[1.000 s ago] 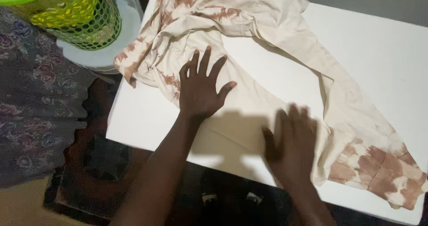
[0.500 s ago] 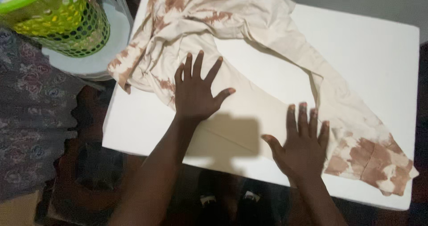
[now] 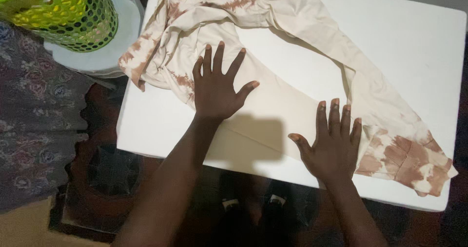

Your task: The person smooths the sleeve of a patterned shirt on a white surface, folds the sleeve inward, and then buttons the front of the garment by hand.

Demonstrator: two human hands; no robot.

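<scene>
A cream garment with rust-brown tie-dye patches (image 3: 273, 27) lies spread over a white table (image 3: 414, 47). My left hand (image 3: 217, 88) presses flat on the cloth near the table's left side, fingers spread. My right hand (image 3: 331, 147) lies flat on a long cream part of the garment near the front edge, fingers apart, just left of its brown-blotched end (image 3: 407, 161). Neither hand grips anything.
A green perforated basket (image 3: 68, 15) stands on a white round lid or stool (image 3: 105, 57) left of the table. A floral fabric (image 3: 29, 130) hangs at the far left. My feet (image 3: 251, 203) show on the dark floor below the table's front edge.
My right hand has slid forward and to the right along the cloth and stopped flat beside the brown-blotched end. My left hand has stayed pressed in place.
</scene>
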